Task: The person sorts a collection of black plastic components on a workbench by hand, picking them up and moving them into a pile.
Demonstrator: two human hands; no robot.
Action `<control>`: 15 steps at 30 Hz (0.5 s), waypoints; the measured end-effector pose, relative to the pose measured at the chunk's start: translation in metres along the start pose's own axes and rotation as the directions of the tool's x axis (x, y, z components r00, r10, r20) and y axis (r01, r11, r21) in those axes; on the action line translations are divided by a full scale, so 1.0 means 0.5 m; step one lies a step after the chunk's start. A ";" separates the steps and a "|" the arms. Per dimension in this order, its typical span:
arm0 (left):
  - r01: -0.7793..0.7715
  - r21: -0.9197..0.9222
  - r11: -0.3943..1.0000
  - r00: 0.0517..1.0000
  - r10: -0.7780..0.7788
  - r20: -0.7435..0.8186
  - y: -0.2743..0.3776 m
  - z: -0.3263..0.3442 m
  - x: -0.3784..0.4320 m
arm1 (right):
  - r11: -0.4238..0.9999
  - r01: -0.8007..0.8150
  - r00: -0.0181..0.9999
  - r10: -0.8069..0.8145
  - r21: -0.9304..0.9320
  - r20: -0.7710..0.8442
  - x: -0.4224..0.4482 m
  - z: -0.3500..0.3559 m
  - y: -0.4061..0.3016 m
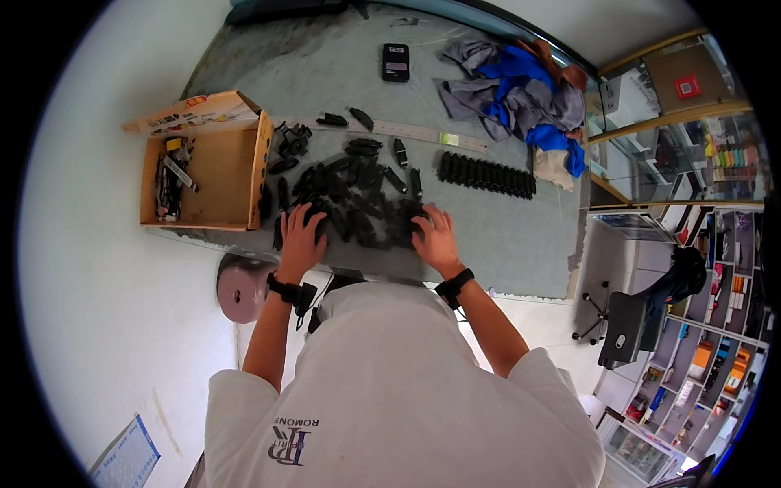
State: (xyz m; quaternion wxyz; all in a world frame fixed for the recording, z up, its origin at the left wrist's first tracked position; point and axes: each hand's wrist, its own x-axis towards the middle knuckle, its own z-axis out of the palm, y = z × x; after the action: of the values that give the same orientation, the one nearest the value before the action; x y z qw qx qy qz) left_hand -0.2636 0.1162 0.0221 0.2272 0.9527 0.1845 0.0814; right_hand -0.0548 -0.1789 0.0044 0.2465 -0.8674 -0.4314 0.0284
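A loose pile of small, elongated black parts [360,183] lies on the grey-green tabletop before me; their exact kind is too dark and blurred to tell. My left hand [298,241] rests at the pile's near left edge, fingers spread over dark parts. Against the near right edge, my right hand [436,239] curves with thumb and fingers apart, touching the parts there. Neither hand shows a part gripped in it. To the right, similar parts stand side by side in a neat row [486,175]. Two loose parts [361,118] lie beyond the pile, by a long metal ruler [403,129].
At left stands an open cardboard box [204,204] holding cables and small items. A smartphone [396,63] lies at the back. Grey and blue cloths [518,91] are heaped back right, beside a glass display cabinet [677,152]. An office chair [628,329] stands right of the table.
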 end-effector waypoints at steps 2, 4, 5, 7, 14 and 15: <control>-0.043 -0.024 0.999 0.999 0.043 -0.010 -0.003 -0.008 0.011 | 1.000 -0.020 1.000 0.020 0.010 0.003 0.004 0.004 -0.012; -0.070 -0.042 0.997 0.997 0.070 -0.014 -0.011 -0.006 0.022 | 0.999 -0.032 0.999 0.032 0.009 0.006 0.013 0.005 -0.024; -0.083 -0.051 0.995 0.996 0.082 -0.016 -0.014 -0.005 0.027 | 0.999 -0.035 0.999 0.035 0.005 0.010 0.019 0.008 -0.031; -0.110 -0.065 0.992 0.994 0.108 -0.022 -0.018 -0.008 0.040 | 0.999 -0.047 0.999 0.047 -0.017 0.016 0.030 0.017 -0.044; -0.182 -0.078 0.980 0.982 0.185 0.033 -0.027 -0.028 0.077 | 0.985 -0.119 0.993 0.115 -0.128 -0.035 0.071 0.060 -0.096; -0.192 -0.087 0.978 0.981 0.195 0.028 -0.026 -0.031 0.084 | 0.979 -0.138 0.990 0.130 -0.153 -0.060 0.075 0.069 -0.099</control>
State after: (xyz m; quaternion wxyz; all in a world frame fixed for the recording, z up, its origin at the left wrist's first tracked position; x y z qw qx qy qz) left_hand -0.2329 0.1494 0.0327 0.2615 0.9570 0.0834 0.0936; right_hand -0.0765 -0.1113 0.0027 0.1857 -0.9116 -0.3666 -0.0105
